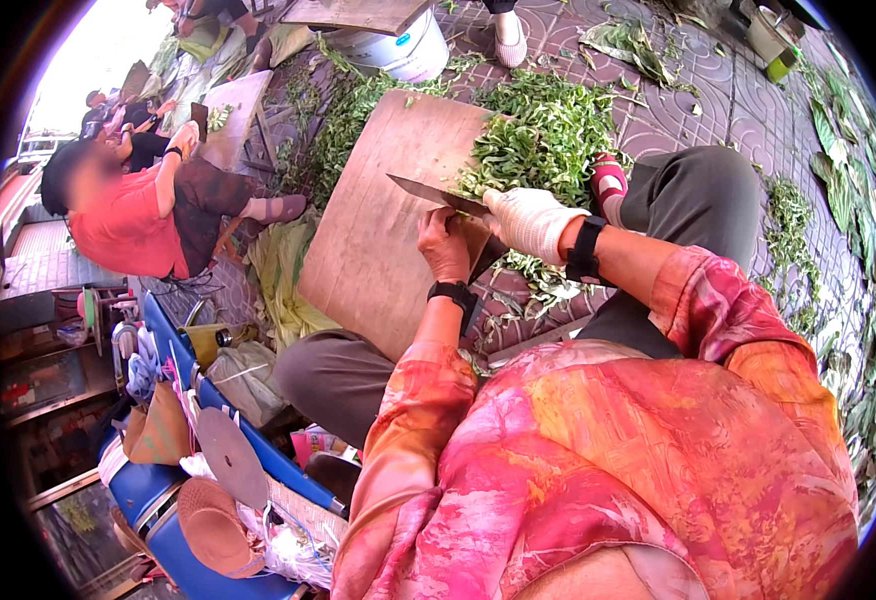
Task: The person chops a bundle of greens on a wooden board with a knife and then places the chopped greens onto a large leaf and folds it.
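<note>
My right hand [532,221], in a white knitted glove, grips a large knife [432,193] whose blade points left over a wooden board [378,195]. Close below the blade is my bare left hand [445,244], fingers bent at the board's near right edge; whether it touches the knife or holds something is hidden. Chopped green leaves [502,154] lie on the board's right corner beside the glove. A larger heap of cut leaves [565,120] spreads on the ground behind and to the right of the board.
A white bucket [415,52] stands beyond the board, under another wooden board [363,11]. At the left a seated person [134,210] holds a cleaver at a low table [235,112]. Blue seats [205,532] carrying bags and a brown hat [217,525] are at lower left. Large leaves [832,157] lie along the right.
</note>
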A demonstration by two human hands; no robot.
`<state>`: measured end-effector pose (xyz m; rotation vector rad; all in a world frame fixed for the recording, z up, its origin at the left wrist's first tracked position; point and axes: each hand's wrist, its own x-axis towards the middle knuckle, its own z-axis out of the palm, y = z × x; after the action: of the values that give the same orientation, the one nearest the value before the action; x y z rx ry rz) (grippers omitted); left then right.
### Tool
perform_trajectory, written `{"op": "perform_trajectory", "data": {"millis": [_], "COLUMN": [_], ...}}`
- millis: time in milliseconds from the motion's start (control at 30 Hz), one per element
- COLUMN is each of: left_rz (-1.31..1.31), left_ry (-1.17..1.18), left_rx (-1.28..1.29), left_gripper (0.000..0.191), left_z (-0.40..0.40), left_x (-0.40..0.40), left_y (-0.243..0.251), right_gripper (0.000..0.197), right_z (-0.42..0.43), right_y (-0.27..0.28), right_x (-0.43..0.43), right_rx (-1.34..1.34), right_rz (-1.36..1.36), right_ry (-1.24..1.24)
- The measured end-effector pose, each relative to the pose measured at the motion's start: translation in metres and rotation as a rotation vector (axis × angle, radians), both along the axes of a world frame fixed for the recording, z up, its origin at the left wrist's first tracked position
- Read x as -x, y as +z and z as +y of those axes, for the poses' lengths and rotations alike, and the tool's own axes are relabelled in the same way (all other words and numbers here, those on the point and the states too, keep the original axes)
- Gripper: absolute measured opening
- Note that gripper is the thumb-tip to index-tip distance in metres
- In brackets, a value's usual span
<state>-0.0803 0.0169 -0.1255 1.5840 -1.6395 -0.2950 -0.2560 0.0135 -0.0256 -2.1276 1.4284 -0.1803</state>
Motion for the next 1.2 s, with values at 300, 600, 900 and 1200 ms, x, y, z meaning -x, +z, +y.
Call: {"op": "perform_trajectory", "data": {"millis": [300,600,900,1200], "left_rz": [-0.124,0.056,0.045,0.039], "left_ry": [-0.002,0.068,0.030,0.027], "left_rx": [0.065,-0.038,-0.009,-0.051], "left_gripper": [0.015,0.013,0.010,0.007], "left_z": [0.001,0.007,0.006,0.007], "left_x": [-0.002,-0.002,-0.002,-0.005], "left_y": [0.000,0.002,0.002,0.004], "right_gripper": [0.026,0.028,0.026,0.031], "right_z": [-0.016,-0.010,-0.001,-0.017], "right_y": [-0.001,0.007,0.000,-0.004], "right_x": [-0.022,-0.004,-0.004,-0.022], "right_rx": [0.002,-0.045,-0.014,-0.089], "right_rz": [-0.012,-0.079,-0.028,-0.026], "right_ry": [-0.003,-0.068,0.001,-0.061]}}
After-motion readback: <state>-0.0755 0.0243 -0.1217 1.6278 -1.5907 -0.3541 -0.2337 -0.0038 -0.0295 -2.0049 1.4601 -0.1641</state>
